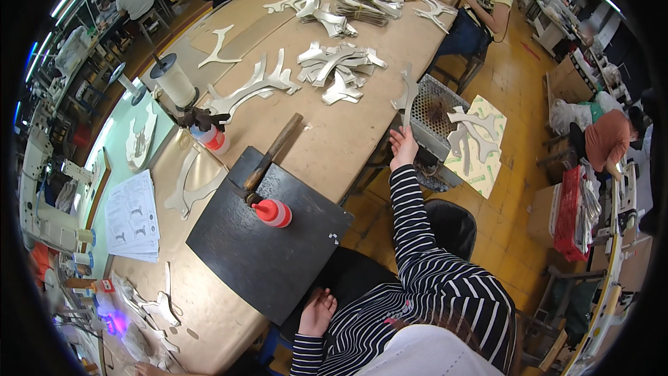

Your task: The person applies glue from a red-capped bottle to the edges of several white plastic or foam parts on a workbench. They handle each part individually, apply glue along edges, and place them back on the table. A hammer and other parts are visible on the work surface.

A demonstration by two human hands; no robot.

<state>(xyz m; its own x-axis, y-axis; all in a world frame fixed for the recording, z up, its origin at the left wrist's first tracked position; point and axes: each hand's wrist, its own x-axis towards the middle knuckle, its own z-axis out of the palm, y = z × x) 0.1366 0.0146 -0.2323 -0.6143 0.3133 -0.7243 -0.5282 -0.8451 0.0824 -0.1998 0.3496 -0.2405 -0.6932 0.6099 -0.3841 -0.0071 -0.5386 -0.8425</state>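
Note:
My right hand [402, 146] reaches out to the right and pinches the lower end of a thin white cut shoe-upper piece [404, 94]. The piece stands up from my fingers beside a grey perforated metal box [432, 113]. By the near edge of a black work mat [257, 257], my left hand [319, 312] rests with nothing in it, its fingers loosely bent and apart. On the mat stands a red-and-white bottle [272, 213]. A hammer with a wooden handle [275, 150] lies across the mat's far edge.
More white pieces [480, 132] lie on a patterned yellowish sheet [476, 167] right of the box. Heaps of cut pieces [337, 66] cover the table farther off. A thread cone [174, 82], another bottle [211, 138] and printed sheets [133, 216] are at left. Other people sit at the far end.

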